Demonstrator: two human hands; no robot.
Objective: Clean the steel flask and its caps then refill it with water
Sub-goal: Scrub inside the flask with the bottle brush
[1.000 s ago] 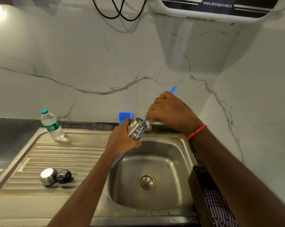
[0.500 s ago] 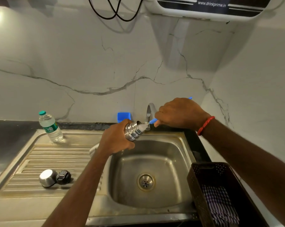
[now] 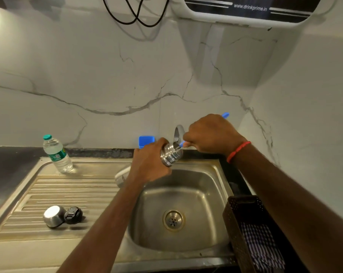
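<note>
My left hand [image 3: 149,161] grips the steel flask [image 3: 170,155] tilted over the sink basin [image 3: 188,194], its ribbed mouth pointing right towards the tap [image 3: 178,133]; the flask's base pokes out behind my wrist. My right hand [image 3: 210,134] is closed on a blue-handled bottle brush [image 3: 225,115], whose bristle end sits in the flask's mouth. On the ribbed drainboard at the lower left lie the steel cap [image 3: 53,215] and the black inner cap [image 3: 73,214], touching each other.
A plastic water bottle [image 3: 57,154] stands at the back of the drainboard. A blue box [image 3: 146,141] sits against the marble wall. A dark perforated basket [image 3: 243,223] holding a checked cloth is right of the sink. A water purifier [image 3: 249,10] hangs overhead.
My right hand has drawn back and forth along the brush at the flask's mouth, lowering and then rising slightly. The flask stays tilted over the basin; the caps have not moved.
</note>
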